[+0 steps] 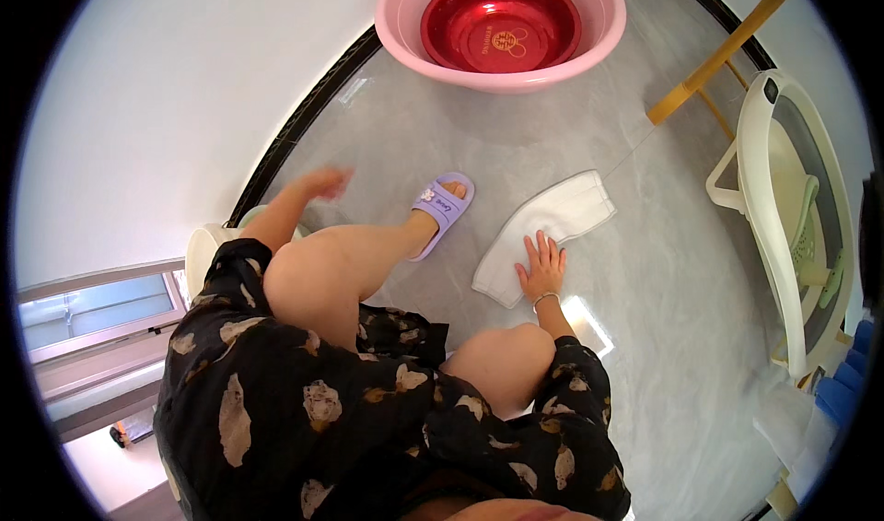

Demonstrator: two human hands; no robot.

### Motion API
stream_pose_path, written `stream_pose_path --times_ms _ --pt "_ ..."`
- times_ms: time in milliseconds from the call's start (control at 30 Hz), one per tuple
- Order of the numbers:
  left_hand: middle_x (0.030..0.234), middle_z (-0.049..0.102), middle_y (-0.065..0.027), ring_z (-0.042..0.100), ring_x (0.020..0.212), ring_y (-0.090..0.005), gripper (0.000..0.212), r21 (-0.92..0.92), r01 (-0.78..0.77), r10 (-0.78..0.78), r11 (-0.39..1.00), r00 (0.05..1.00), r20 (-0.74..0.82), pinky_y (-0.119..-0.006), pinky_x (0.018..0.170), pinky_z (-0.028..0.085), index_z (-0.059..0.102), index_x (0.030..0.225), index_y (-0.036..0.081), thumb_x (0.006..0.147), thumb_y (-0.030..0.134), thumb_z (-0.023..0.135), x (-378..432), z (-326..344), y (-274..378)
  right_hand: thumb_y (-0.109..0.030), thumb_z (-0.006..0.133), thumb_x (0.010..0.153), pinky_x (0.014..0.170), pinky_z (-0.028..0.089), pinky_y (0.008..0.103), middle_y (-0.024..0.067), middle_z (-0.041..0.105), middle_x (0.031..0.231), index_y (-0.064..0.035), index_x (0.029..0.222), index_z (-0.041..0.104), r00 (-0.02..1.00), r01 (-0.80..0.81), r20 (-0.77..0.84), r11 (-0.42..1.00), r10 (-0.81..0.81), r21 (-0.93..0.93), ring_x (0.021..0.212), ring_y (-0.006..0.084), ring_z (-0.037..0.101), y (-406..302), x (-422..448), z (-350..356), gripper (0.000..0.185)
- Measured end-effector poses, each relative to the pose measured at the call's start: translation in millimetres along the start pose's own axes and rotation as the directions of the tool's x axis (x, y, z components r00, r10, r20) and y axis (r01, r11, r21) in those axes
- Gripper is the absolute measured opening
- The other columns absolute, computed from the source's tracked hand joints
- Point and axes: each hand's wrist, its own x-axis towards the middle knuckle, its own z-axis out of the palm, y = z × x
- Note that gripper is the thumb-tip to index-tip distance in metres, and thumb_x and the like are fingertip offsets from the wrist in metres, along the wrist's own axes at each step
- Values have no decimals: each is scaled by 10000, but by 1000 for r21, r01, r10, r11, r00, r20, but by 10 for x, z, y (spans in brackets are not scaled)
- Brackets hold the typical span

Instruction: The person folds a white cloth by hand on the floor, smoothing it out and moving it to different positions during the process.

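Note:
My right hand (543, 271) lies palm down on a white cloth (518, 251), its fingers slightly spread. The cloth looks like a flat mop pad with stitched edges and rests on the grey marbled floor (663, 300). A bracelet circles my right wrist. Off to the left, my left hand (328, 182) hangs in the air beyond my knee, near the wall's dark skirting. Motion blur hides its fingers, and no object can be made out in it. My foot, in a lilac slide sandal (442, 210), stands between the two hands.
Ahead is a pink basin (397, 23) with a shiny red basin (501, 27) inside. A wooden leg (718, 51) and a folded white baby bathtub (766, 210) stand at the right. Blue items (842, 383) lie at the right rim. A pale container (204, 255) sits behind my left arm.

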Motion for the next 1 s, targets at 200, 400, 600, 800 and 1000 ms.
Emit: stream_pose_path --times_ms 200,400,600,800,1000 --pt "1516 280 -227 554 1186 -422 968 -829 -251 256 499 957 -136 -502 919 516 218 1510 97 816 583 686 187 265 2178 -384 640 869 1171 131 545 6 199 1588 -250 1488 346 995 -4 100 1000 3 9 1423 299 219 -43 39 -144 698" --pt "1223 544 -207 641 987 -371 564 -861 -382 322 336 906 -276 -464 848 579 440 1326 49 876 293 678 369 585 2611 -335 665 863 1153 203 534 71 259 1570 -165 1427 452 958 18 277 983 -69 181 1411 339 259 195 182 -281 626" --pt "1073 629 -159 667 874 -286 402 -828 -544 218 134 831 -511 -441 779 594 486 1221 14 891 190 634 359 773 2433 -195 644 909 1001 442 374 180 610 1253 -22 1261 580 942 -309 297 747 156 588 1154 316 578 331 619 -556 397" --pt "1123 620 -145 642 921 -269 461 -742 -524 -108 419 782 -613 -409 694 566 517 1214 4 894 316 633 243 504 896 -185 639 908 1003 437 379 176 608 1255 -11 1250 575 933 -355 155 752 326 555 1170 303 570 255 827 -664 389" --pt "922 656 -166 631 688 -233 466 -580 -538 -166 612 629 -759 -352 526 477 593 1109 -80 897 334 610 2 -20 -614 -149 684 813 1005 421 453 221 565 1275 -51 1264 559 977 -195 -34 951 209 240 1175 385 531 335 449 -538 478"
